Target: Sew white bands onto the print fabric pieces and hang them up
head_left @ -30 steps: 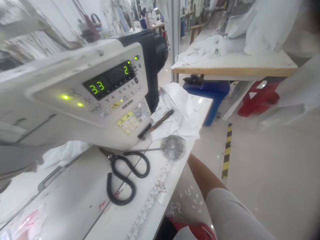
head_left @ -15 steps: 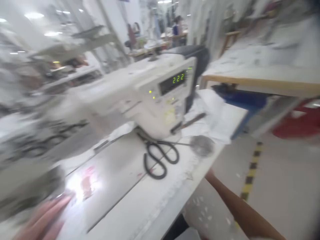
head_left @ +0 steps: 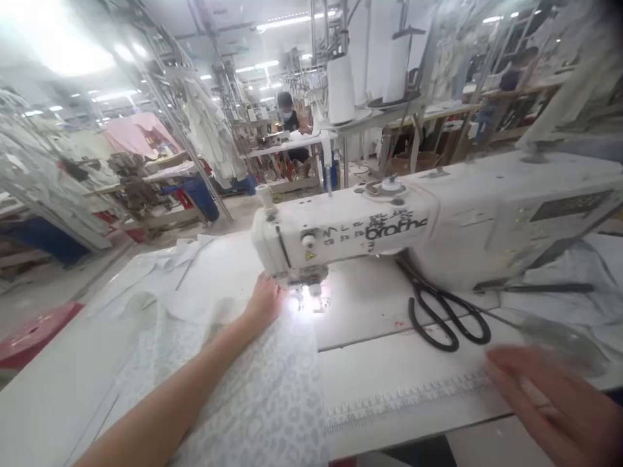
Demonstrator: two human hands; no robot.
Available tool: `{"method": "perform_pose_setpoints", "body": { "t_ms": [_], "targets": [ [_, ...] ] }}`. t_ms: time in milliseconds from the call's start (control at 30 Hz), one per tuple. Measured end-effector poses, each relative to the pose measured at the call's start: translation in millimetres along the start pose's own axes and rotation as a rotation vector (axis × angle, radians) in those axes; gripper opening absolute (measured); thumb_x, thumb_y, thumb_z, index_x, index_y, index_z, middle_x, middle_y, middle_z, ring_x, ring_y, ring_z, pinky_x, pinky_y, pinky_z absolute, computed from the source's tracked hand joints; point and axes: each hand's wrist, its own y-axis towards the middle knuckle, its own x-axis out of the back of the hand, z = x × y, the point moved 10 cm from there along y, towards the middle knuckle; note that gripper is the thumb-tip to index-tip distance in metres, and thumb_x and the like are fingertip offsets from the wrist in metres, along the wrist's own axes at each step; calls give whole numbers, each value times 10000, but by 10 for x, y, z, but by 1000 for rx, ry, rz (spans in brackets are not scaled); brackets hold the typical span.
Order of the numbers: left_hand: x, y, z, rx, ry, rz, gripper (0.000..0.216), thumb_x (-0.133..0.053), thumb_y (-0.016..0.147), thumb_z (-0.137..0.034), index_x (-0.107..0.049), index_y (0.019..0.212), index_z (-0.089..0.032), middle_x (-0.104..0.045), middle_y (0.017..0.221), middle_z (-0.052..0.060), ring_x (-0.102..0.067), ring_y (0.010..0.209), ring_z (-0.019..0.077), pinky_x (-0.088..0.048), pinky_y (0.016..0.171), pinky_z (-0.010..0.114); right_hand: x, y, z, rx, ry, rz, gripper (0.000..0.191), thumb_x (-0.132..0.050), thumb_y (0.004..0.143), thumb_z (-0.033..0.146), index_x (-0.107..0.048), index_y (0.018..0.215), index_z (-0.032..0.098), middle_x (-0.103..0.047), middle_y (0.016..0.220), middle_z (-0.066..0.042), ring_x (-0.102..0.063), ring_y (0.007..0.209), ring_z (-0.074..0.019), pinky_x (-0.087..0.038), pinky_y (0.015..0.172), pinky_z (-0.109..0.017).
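My left hand is at the head of a white sewing machine, beside the lit needle area. Its fingers are mostly hidden by the machine head and the glare. Pale cloth with a grey leopard-like print lies under my left forearm and reaches up to the needle. My right hand is over the right front of the table, smeared by motion, so its fingers cannot be read. Nearest to it are black-handled scissors, lying on the machine bed with their blades partly behind the machine arm.
A measuring scale runs along the table's front edge. White cloth lies at the right, and more cloth pieces at the left. A red stool stands at the lower left. White thread cones and a co-worker are farther back.
My view has swung left, from the machine's display end to its needle end. My right hand has come up from below the table edge to above the table.
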Motion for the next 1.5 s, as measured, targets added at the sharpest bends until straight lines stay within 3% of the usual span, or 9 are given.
{"method": "perform_pose_setpoints", "body": {
  "t_ms": [67,233,467,567,733,867,1133,1333,1500],
  "targets": [
    [123,-169,56,40,-27,-4,152,-466,760,-250,-459,617,-199,-557,766,68,-508,907,237,-391,874,384,135,374,196,14,-168,-83,291,-395,840,393,-462,1082,247,-533,1118,-150,-527,1032,-346,-482,780,-451],
    [384,-640,157,192,-106,106,217,-422,822,-386,-494,745,-197,-529,670,-11,-492,645,157,-407,623,273,-115,867,454,64,-565,52,238,-501,781,272,-532,943,100,-574,913,-218,-549,913,-378,-446,796,-456],
    [358,-1068,-155,222,-242,491,267,-610,671,-437,-614,622,-174,-511,544,-34,-476,515,128,-317,467,218,-94,977,391,-47,-531,181,201,-520,774,243,-535,898,85,-605,885,-179,-587,834,-273,-432,687,-325],
    [357,-1271,-340,256,-399,608,315,-551,737,-471,-642,706,-171,-547,578,-18,-494,513,127,-327,458,211,-72,745,518,-73,-432,267,178,-452,799,265,-559,817,124,-626,789,-117,-603,728,-215,-402,607,-288],
    [333,-1649,-696,329,-753,701,303,-580,750,-461,-651,749,-166,-604,661,11,-516,556,118,-386,510,204,-364,-314,1302,-61,161,486,108,-491,807,318,-520,835,218,-609,766,-34,-573,685,-206,-448,613,-301],
    [256,-1896,-912,348,-840,724,270,-598,758,-422,-646,764,-156,-601,647,5,-503,541,102,-379,508,196,-587,-899,1736,-170,324,519,326,-573,650,160,-474,951,237,-560,982,-28,-535,908,-220,-447,748,-308],
    [180,-2109,-1029,368,-953,701,214,-588,787,-361,-681,873,-187,-679,834,20,-596,743,145,-449,683,218,-773,-896,1927,-83,360,440,275,-572,620,131,-402,816,221,-487,912,6,-483,811,-170,-399,683,-262],
    [129,-2226,-964,442,-968,723,277,-582,781,-403,-677,863,-157,-657,752,46,-573,648,141,-442,601,229,-871,-924,1939,-50,258,368,306,-610,619,174,-311,659,222,-460,734,36,-422,629,-144,-292,536,-238],
    [97,-2318,-922,494,-911,727,282,-601,745,-418,-655,779,-143,-611,670,32,-536,592,133,-407,540,221,-992,-1071,1808,-101,148,436,320,-599,648,206,-281,608,220,-447,634,39,-403,577,-149,-257,519,-247]
  ]
}}
